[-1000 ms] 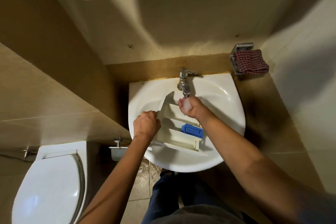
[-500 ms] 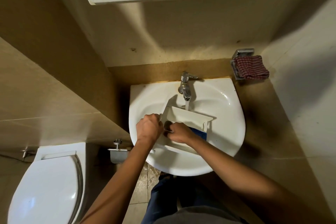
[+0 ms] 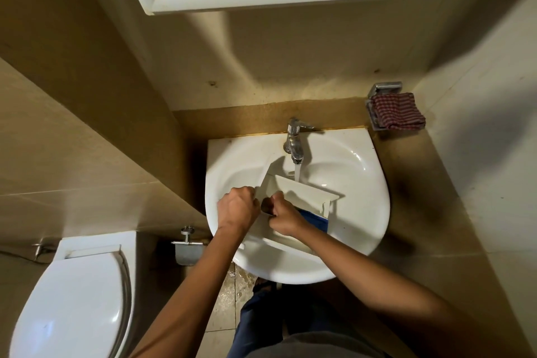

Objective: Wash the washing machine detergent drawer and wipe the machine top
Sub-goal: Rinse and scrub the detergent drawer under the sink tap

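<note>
Gripping the detergent drawer [image 3: 302, 192] by its edge, your left hand [image 3: 238, 208] held it under the running tap [image 3: 295, 144]; your right hand [image 3: 284, 218], just beside, curled inside it, grip unclear.

blue insert [image 3: 315, 219]: partly hidden, just right of fingers [image 3: 279, 197] of the right hand [image 3: 286, 216]
toilet [image 3: 72, 299]: cut off, well left of them

White detergent drawer [image 3: 302, 192] with blue insert [image 3: 315, 222], tilted in sink basin, under running tap water
</note>
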Tool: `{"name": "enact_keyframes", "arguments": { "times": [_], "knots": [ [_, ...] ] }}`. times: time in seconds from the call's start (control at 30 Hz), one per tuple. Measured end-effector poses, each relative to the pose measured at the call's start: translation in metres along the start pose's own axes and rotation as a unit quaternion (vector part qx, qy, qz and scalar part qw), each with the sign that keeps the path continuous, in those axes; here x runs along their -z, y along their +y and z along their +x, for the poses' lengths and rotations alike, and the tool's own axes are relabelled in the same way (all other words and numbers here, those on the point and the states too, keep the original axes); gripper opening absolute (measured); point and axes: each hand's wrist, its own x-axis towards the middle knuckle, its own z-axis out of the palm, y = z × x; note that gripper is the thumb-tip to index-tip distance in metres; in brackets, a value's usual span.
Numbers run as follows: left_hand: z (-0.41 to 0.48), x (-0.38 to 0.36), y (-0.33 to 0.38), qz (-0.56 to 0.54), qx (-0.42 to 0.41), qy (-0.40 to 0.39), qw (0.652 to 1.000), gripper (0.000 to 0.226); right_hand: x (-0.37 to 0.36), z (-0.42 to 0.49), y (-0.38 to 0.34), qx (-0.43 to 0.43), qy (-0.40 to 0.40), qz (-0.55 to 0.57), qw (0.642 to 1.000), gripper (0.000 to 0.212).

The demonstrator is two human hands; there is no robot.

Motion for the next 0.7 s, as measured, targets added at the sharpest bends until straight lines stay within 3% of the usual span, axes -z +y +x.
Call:
{"name": "enact_keyframes", "arguments": {
  "times": [0.17, 0.2, 0.27, 0.3, 0.4, 0.57, 0.6, 0.63, 0.7],
  "knots": [
    [0.003, 0.003, -0.006, 0.004, 0.015, -0.012, 1.0, 0.024, 0.029, -0.007, 0.01, 0.106, -0.021, -0.111, 0.988, 0.025],
    [0.003, 0.004, -0.007, 0.003, 0.014, -0.013, 1.0, 0.023, 0.039, -0.006, 0.011, 0.104, -0.014, -0.089, 0.991, 0.02],
    [0.003, 0.006, -0.008, 0.009, 0.013, -0.012, 1.0, 0.024, 0.058, 0.002, 0.013, 0.054, 0.038, 0.076, 0.995, 0.01],
    [0.002, 0.007, -0.009, 0.015, 0.014, -0.01, 1.0, 0.024, 0.067, 0.01, 0.017, 0.017, 0.09, 0.183, 0.979, 0.012],
    [0.001, 0.008, -0.012, 0.027, 0.014, -0.008, 0.999, 0.024, 0.085, 0.038, 0.026, -0.121, 0.19, 0.426, 0.876, 0.018],
    [-0.001, 0.009, -0.011, 0.021, 0.012, -0.007, 1.0, 0.024, 0.088, 0.06, 0.02, -0.185, 0.114, 0.695, 0.686, 0.02],
    [-0.002, 0.009, -0.011, 0.02, 0.012, -0.008, 1.0, 0.023, 0.088, 0.059, 0.017, -0.188, 0.109, 0.717, 0.663, 0.018],
    [-0.002, 0.009, -0.01, 0.019, 0.013, -0.008, 1.0, 0.023, 0.088, 0.058, 0.014, -0.185, 0.099, 0.722, 0.659, 0.018],
    [-0.002, 0.009, -0.009, 0.015, 0.015, -0.01, 1.0, 0.022, 0.086, 0.047, 0.002, -0.174, 0.061, 0.689, 0.701, 0.021]
  ]
}}
